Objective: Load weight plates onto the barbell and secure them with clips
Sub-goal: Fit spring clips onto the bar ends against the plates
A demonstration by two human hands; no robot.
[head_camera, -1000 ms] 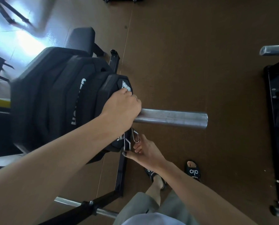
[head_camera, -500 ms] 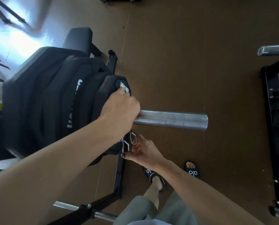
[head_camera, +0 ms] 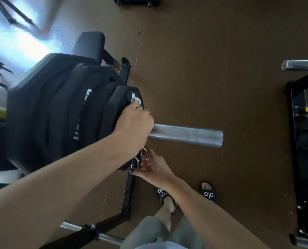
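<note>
Several black weight plates point(head_camera: 59, 112) sit stacked on the steel barbell sleeve point(head_camera: 187, 136), which juts to the right. My left hand point(head_camera: 134, 126) curls over the sleeve right against the smallest outer plate point(head_camera: 131, 97), covering the coil of the metal spring clip point(head_camera: 140, 158). The clip's wire handles hang below that hand. My right hand point(head_camera: 152, 168) pinches those handles from beneath.
A black bench pad point(head_camera: 89, 44) stands behind the plates. Black rack legs point(head_camera: 128, 194) run along the brown floor by my sandalled feet point(head_camera: 208, 193). Another black frame point(head_camera: 298, 159) with a steel sleeve point(head_camera: 300, 65) stands at the right. A loose bar point(head_camera: 106, 237) lies low.
My right hand has closed in a little on the clip handles. The left hand stays on the sleeve against the outer plate.
</note>
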